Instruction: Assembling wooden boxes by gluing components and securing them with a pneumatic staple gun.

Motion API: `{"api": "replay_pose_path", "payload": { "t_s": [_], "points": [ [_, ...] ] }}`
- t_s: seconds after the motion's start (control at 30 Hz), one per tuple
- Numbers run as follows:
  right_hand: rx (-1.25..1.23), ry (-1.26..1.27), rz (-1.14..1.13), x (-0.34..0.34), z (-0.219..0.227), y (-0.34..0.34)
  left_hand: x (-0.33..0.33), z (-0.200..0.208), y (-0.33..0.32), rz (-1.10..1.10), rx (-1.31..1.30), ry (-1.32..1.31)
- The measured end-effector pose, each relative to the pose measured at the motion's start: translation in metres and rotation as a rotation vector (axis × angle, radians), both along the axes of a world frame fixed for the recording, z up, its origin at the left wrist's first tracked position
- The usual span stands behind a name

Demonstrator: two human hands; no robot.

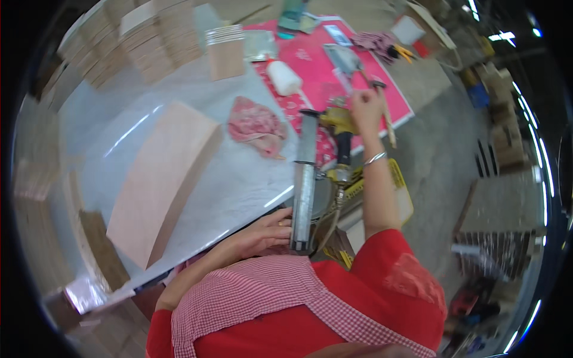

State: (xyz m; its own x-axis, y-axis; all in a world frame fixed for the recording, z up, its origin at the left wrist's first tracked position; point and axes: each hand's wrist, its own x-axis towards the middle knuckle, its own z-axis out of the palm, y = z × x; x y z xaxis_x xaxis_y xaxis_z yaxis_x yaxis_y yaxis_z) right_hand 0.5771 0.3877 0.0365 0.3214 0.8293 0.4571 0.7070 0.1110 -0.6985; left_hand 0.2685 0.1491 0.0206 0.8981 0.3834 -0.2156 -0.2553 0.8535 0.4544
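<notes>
My left hand (pixel 265 234) lies at the table's near edge, fingers stretched out beside the long silver magazine (pixel 303 206) of a nail gun. The yellow and black nail gun (pixel 341 128) rests at the table's right side, with its air hose (pixel 335 212) hanging below. My right hand (pixel 367 110) is just right of the gun's head, its fingers curled together; what they hold, if anything, I cannot make out. Close to it are a scraper (pixel 343 58) and a hammer (pixel 385 110). To the left sits a large pale wooden block-like piece (pixel 164 173) with a crumpled pink cloth (pixel 256 125) next to it.
A white bottle (pixel 283 77) with a red tip lies on the pink sheet (pixel 316 56). Stacked wooden boards (pixel 143 39) line the table's far left. A checked cloth (pixel 375 45) and orange-handled pliers (pixel 403 53) are at the far right. A yellow crate (pixel 404 191) stands below right.
</notes>
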Motion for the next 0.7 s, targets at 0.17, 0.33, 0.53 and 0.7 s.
{"api": "replay_pose_path", "payload": {
  "t_s": [0.17,0.33,0.53,0.7],
  "points": [
    [-0.102,-0.07,-0.114,-0.042,0.032,-0.118,-0.001,-0.001,-0.008,0.109,0.032,-0.034],
    [-0.101,-0.019,-0.092,-0.031,0.016,-0.151,0.002,-0.004,-0.017,0.143,0.018,-0.043],
    [-0.129,0.095,0.038,-0.027,0.001,-0.138,0.001,-0.005,-0.024,0.224,-0.005,-0.044],
    [-0.254,0.379,0.192,-0.038,0.016,-0.152,0.004,-0.001,-0.029,0.249,0.024,-0.044]
  ]
}}
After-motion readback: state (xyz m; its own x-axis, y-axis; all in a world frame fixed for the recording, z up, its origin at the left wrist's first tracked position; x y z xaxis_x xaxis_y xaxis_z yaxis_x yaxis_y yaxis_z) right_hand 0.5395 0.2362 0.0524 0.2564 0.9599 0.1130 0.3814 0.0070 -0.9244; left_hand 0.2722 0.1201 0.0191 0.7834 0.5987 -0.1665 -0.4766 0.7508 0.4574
